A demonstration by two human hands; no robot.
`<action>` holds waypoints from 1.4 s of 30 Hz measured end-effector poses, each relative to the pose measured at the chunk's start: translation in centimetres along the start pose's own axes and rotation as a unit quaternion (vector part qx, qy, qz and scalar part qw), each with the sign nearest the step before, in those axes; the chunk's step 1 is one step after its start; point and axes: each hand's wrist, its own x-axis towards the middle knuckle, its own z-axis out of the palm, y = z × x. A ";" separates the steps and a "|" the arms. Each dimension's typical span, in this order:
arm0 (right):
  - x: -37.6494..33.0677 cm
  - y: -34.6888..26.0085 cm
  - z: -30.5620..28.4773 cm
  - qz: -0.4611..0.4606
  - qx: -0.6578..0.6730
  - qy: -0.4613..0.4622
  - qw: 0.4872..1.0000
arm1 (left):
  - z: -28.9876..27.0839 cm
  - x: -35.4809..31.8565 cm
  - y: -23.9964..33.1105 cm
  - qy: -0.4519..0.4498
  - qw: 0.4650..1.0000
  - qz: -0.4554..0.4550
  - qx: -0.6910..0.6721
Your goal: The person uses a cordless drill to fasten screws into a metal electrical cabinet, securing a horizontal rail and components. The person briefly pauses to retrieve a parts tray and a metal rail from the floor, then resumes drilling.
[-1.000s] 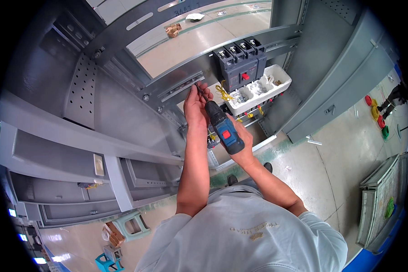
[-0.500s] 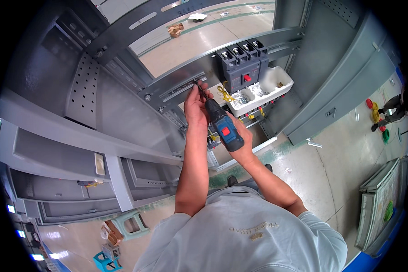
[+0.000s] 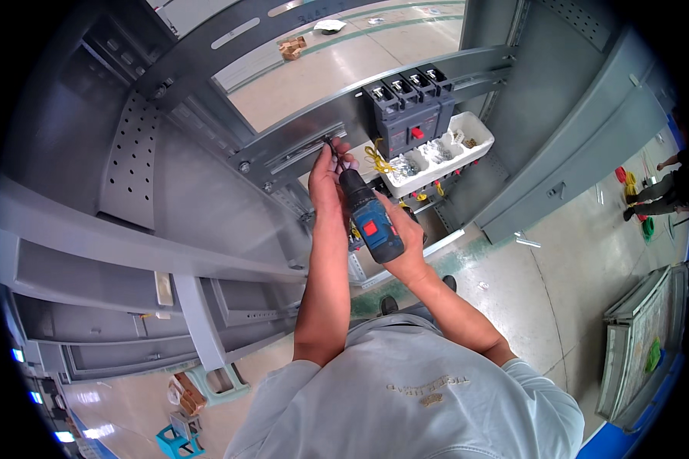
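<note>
While the rail (image 3: 295, 157) on the left is the same as half a second ago, my left hand (image 3: 325, 182) is up beside it. My left fingers are narrow, bunched round the thin dark bit (image 3: 333, 149). The bit's tip is up at the rail, but I can't tell if it touches, or if there is a screw on it.

Next, to the right, comes the drill (image 3: 380, 233). It is near me, below the rail, with its nose to the far left. This is what has just changed: the drill's back end has swung a little left, and its nose has gone left too. I think that is only a small fix of my aim, so the work stays at the same spot on the rail. My right hand (image 3: 407, 239) is wrapped tight round the drill's grip.

Past the drill, the yellow wire (image 3: 377, 158) hangs by the breaker (image 3: 400, 131). The white tray (image 3: 419, 184) is just on the near side of the breaker, with small metal bits in it. These three sit as they did.

Way over on the right, the other worker (image 3: 657, 203) has moved. Now a bare arm sticks out to the left, and I couldn't see that arm half a second ago.
</note>
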 end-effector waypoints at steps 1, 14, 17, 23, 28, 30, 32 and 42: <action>0.0 0.0 -0.1 0.011 -0.005 -0.006 1.000 | 0.2 0.1 0.0 -0.007 1.000 -0.001 -0.006; -3.4 0.2 -4.2 0.022 -0.043 -0.045 0.998 | 1.0 -5.4 -2.0 -0.003 0.998 -0.067 -0.009; -6.9 1.6 -6.2 0.089 -0.006 -0.056 0.994 | -0.6 -8.1 -4.7 -0.011 0.991 -0.125 -0.040; -14.0 2.2 -10.9 0.299 0.109 -0.100 0.943 | -3.9 -15.7 -9.2 0.010 0.975 -0.221 -0.002; -17.1 2.7 -14.2 0.287 0.093 -0.130 0.945 | -5.9 -19.8 -10.9 -0.029 0.961 -0.249 0.120; -17.4 2.4 -16.7 0.213 0.048 -0.116 0.969 | -7.1 -22.1 -11.4 -0.017 0.939 -0.237 0.248; -18.9 3.0 -19.3 0.217 0.002 -0.121 0.969 | -10.0 -25.2 -11.1 -0.005 0.912 -0.223 0.344; -41.2 8.0 -35.7 0.507 -0.250 -0.032 0.824 | -16.7 -35.3 -13.6 -0.045 0.703 -0.284 0.651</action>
